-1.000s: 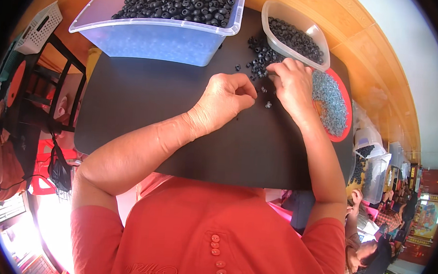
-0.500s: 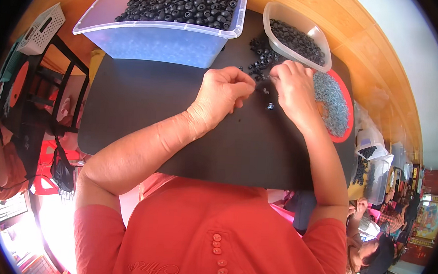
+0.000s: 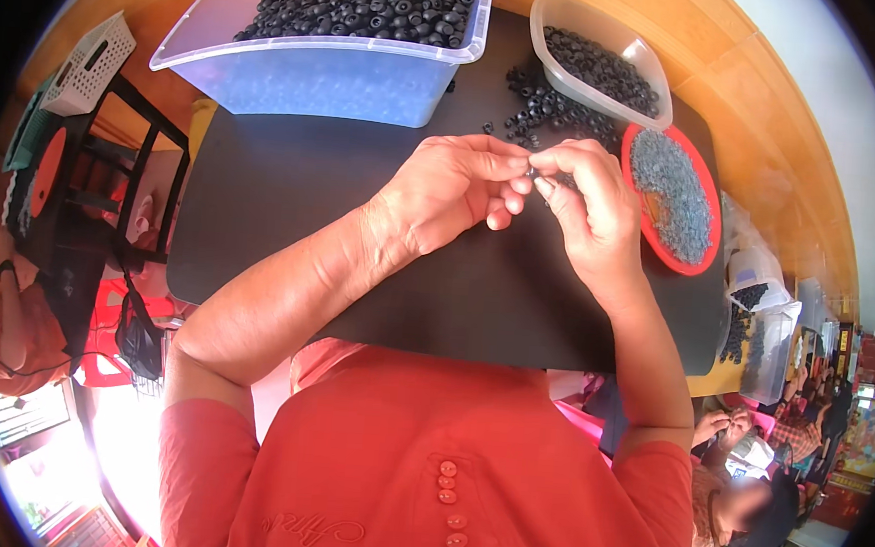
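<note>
Over the black tabletop, my left hand (image 3: pixel 448 189) and my right hand (image 3: pixel 602 208) meet at their fingertips. Both are closed in a pinch on a small dark shiny piece (image 3: pixel 531 171), mostly hidden by the fingers. Just beyond my right hand lies a heap of loose black round parts (image 3: pixel 540 106), some showing a hole. A red bowl (image 3: pixel 714 205) stands right of that hand. It contains many small clear bluish pieces (image 3: pixel 684 213).
At the back left stands a large translucent tub (image 3: pixel 318 91) heaped with black parts. A smaller clear tub (image 3: pixel 608 105) of similar parts sits at the back right. A white basket (image 3: pixel 92 64) is on a rack at far left. Other people sit at the right.
My hands were apart and have come together. My right hand has moved from the loose black parts back to my left fingertips. The view has shifted slightly.
</note>
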### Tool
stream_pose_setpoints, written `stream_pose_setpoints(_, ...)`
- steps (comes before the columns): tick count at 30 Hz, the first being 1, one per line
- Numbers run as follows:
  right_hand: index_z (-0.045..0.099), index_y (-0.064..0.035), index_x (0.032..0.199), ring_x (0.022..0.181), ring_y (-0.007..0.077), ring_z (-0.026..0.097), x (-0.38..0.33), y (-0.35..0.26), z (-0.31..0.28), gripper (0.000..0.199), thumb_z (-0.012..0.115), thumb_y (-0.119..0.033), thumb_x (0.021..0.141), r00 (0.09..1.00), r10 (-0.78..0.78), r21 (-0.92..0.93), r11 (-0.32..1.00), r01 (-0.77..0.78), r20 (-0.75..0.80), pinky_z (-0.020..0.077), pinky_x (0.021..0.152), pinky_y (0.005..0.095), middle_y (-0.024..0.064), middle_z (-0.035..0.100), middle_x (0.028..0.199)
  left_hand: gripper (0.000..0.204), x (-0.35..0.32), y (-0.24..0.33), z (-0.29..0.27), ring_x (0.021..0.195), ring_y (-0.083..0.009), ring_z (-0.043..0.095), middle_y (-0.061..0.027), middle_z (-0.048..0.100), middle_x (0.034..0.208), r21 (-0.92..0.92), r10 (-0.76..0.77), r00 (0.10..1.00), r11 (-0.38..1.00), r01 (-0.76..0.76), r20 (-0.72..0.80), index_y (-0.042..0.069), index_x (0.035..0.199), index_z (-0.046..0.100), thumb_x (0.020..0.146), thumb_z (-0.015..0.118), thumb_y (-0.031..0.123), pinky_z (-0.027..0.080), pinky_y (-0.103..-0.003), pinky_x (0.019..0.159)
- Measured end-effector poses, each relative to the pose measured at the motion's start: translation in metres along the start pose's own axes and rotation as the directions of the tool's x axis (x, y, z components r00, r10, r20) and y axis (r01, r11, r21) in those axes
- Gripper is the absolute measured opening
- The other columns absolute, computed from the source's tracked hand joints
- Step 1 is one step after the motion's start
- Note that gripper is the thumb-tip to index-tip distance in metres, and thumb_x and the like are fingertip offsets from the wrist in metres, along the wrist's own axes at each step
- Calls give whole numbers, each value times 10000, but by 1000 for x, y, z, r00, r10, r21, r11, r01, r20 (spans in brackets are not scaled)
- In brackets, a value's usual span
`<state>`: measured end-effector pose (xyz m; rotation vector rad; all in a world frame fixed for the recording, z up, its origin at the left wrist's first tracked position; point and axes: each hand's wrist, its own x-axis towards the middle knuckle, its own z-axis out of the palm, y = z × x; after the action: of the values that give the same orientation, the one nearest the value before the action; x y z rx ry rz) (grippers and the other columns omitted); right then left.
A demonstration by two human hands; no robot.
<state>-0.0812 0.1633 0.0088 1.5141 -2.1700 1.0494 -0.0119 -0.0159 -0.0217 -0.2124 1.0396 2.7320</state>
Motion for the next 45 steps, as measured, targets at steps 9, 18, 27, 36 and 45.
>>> stream_pose_setpoints(9,603,22,995,820,209,621,-7,8,0,184,614,111,835,999,33,194,981,-31,-5,505,721,303,110,612,909,144,2,-5,-1,733,-181,600,-75,633,856,-66,-73,996,995,76,50,-20,1010,591,954,602,112,471,-301,606)
stream_pose_setpoints(18,623,31,966,843,268,606,-3,6,-2,218,657,113,766,983,-179,-72,982,176,-47,505,702,335,123,595,904,176,1,-5,-2,769,-189,595,-92,629,886,-104,-62,993,992,72,98,-51,1080,566,959,572,77,477,-296,638)
stream_pose_setpoints(27,614,59,984,809,270,605,-6,9,4,226,623,141,774,975,-212,-51,977,209,-62,511,663,330,152,582,911,139,1,-5,2,772,-187,589,-84,626,878,-33,-56,998,998,57,13,-42,1026,602,932,566,53,475,-309,655)
stream_pose_setpoints(36,618,56,999,765,251,609,-8,8,5,211,599,143,807,985,-166,16,986,167,-46,511,654,319,156,588,914,131,-3,-8,3,757,-188,598,-88,647,865,-25,3,1000,1000,-3,24,-33,986,641,884,605,41,473,-313,644)
stream_pose_setpoints(45,619,43,977,754,233,629,-9,7,10,177,614,132,824,992,-107,83,990,112,-61,518,663,300,150,616,918,125,0,-8,0,764,-200,612,-106,645,849,-30,-11,1000,1000,10,-29,-57,968,638,867,615,14,474,-319,638)
